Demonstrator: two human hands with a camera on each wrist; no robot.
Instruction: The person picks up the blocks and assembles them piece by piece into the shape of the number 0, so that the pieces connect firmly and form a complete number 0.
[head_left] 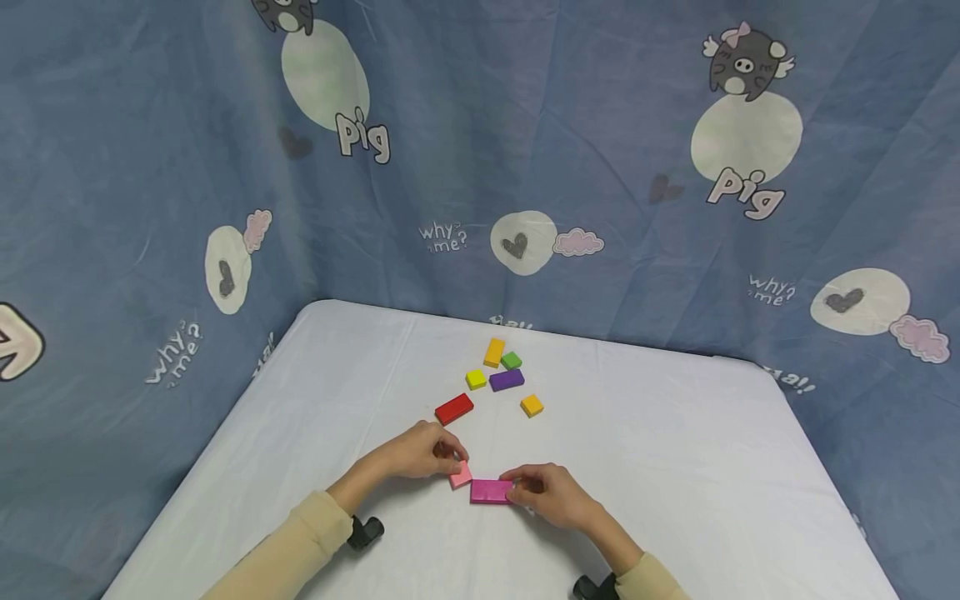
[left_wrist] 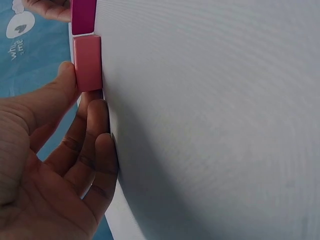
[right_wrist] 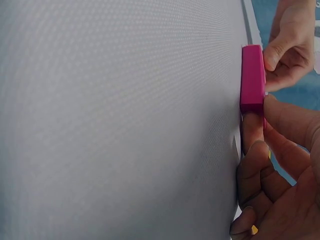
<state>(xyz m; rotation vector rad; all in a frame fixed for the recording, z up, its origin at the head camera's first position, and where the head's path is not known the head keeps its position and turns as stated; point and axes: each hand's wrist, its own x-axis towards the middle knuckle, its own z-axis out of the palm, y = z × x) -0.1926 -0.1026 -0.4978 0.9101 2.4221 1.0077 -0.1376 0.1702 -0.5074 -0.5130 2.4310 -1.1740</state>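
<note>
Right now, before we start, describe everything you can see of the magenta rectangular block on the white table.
The magenta rectangular block is longer than wide, with straight edges, flat sides and a slight sheen; its material could be plastic or painted wood. Faint marks show on top. It lies flat on the white table, lengthwise from left to right. The person's right hand grips its right end. The small pink block sits close by its left end; contact is unclear.

A small squarish pink block (head_left: pixel 461 477), pinched by the left hand (head_left: pixel 422 451), is slightly angled just beside the left end of a longer magenta rectangular block (head_left: pixel 490 492). The magenta block lies left to right on the white tabletop (head_left: pixel 675 450), its right end gripped by the right hand (head_left: pixel 557 493).
</note>
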